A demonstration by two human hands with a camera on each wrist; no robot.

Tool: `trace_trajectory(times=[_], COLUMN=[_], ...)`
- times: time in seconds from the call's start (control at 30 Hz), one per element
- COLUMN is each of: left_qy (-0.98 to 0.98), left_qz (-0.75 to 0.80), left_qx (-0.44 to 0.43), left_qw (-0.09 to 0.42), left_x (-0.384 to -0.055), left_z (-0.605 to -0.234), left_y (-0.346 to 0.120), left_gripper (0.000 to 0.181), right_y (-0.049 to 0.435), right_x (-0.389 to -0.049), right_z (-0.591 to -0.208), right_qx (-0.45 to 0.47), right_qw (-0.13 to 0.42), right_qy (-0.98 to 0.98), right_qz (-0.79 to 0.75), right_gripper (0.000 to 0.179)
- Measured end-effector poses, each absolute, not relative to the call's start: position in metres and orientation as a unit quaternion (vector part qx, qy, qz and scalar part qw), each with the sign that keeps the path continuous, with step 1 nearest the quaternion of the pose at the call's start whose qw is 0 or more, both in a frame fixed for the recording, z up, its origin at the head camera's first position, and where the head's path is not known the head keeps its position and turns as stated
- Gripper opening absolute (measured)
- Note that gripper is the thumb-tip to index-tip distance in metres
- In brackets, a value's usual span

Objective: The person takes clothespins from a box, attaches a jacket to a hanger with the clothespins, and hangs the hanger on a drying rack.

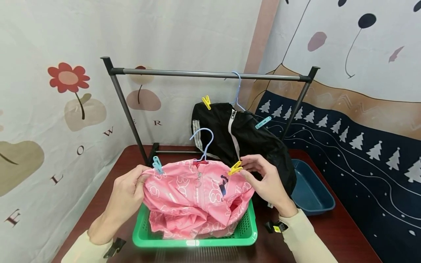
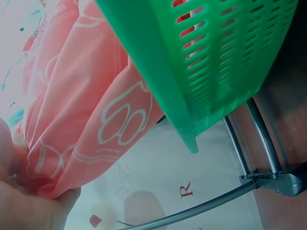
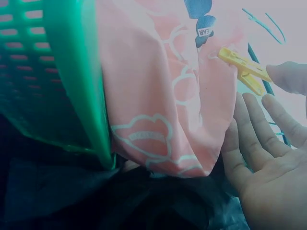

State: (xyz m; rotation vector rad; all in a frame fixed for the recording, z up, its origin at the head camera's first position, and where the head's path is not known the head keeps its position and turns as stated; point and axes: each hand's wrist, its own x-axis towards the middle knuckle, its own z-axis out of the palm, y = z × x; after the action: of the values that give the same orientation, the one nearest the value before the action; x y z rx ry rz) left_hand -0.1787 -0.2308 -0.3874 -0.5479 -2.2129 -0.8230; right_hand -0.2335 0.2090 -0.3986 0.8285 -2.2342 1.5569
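A pink zip jacket [image 1: 184, 182] with white outline prints hangs over a green basket [image 1: 194, 243]. A light-blue hanger [image 1: 206, 146] rises from its collar. My left hand [image 1: 126, 191] pinches the jacket's left shoulder, beside a blue clothespin [image 1: 157, 165]; the left wrist view shows fabric [image 2: 86, 120] bunched between finger and thumb. On the other shoulder sits a yellow clothespin [image 1: 235, 168]. My right hand [image 1: 268, 179] is around its outer end. In the right wrist view, the thumb tip meets the yellow clothespin [image 3: 244, 64], while the other fingers are fairly straight and spread.
A black jacket [image 1: 256, 135] hangs by a blue hanger from the metal rack's bar [image 1: 197, 74], behind the basket. It carries yellow [image 1: 206, 102] and blue [image 1: 263, 122] clothespins. A dark blue basin [image 1: 310, 186] stands right on the brown table [image 1: 108, 204].
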Motion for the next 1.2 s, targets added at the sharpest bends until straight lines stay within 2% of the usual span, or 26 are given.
trace_trajectory(times=[0.17,0.63,1.2], left_qy=[-0.853,-0.851,-0.844], left_qz=[-0.314,-0.300,-0.301], left_qx=[-0.210,-0.205,-0.187], left_qw=[0.361,0.380,0.402], left_x=[-0.180,-0.181,-0.183], left_z=[-0.386,-0.380,-0.373], left_y=[-0.230,-0.227,-0.223], left_gripper=[0.028,0.022,0.017], right_y=[0.212,0.216,0.223], right_x=[-0.234,-0.228,-0.225], right_z=[-0.400,-0.398,-0.400], right_qx=[0.288,0.258,0.252], right_qw=[0.145,0.109,0.092], right_qy=[-0.785,-0.835,-0.851], right_qz=[0.529,0.473,0.451], right_gripper=[0.043,0.040,0.036])
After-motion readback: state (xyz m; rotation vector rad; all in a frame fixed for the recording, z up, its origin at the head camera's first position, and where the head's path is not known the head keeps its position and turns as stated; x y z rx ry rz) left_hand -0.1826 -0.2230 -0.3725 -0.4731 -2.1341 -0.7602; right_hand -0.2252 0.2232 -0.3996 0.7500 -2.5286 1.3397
